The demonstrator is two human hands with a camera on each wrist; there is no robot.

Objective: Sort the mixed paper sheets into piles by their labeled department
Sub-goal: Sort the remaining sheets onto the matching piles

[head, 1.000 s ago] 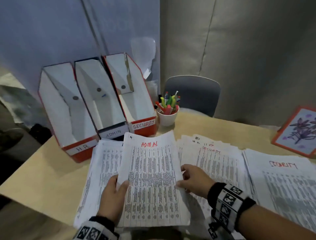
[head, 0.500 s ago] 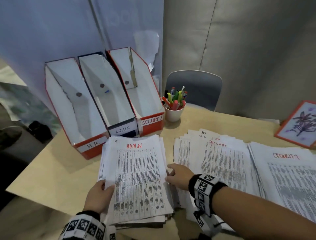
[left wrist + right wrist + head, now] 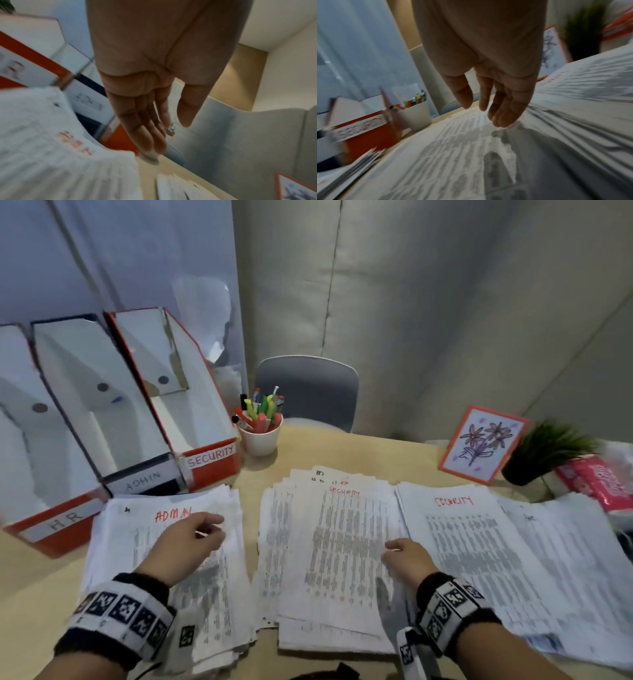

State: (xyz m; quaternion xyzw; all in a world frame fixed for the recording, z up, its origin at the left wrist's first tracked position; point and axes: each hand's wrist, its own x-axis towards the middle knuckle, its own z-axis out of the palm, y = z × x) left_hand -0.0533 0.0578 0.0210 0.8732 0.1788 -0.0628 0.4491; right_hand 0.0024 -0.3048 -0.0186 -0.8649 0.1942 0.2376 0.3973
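Note:
Several paper piles lie side by side on the table. The left pile (image 3: pixel 137 542) is headed ADMIN in red (image 3: pixel 51 155). The middle pile (image 3: pixel 329 546) shows SECURITY on its top sheet (image 3: pixel 453 155), and so does the pile to its right (image 3: pixel 479 549). A further pile (image 3: pixel 565 546) lies at the far right, its label too small to read. My left hand (image 3: pixel 205 530) hovers over the ADMIN pile, fingers straight and holding nothing (image 3: pixel 169 135). My right hand (image 3: pixel 390 549) is low over the middle pile, fingers relaxed and empty (image 3: pixel 484 115).
Three file boxes stand at the back left, labelled HR (image 3: pixel 51 522), ADMIN (image 3: pixel 144 474) and SECURITY (image 3: pixel 212 453). Beside them is a white pen cup (image 3: pixel 260 440). A grey chair (image 3: pixel 308 388), a flower card (image 3: pixel 483 443), a small plant (image 3: pixel 544 450) and a pink packet (image 3: pixel 596 481) are behind.
Both hands have let go of the ADMIN sheets, which now lie on the left pile. The left hand rose over that pile; the right hand moved right to the middle pile.

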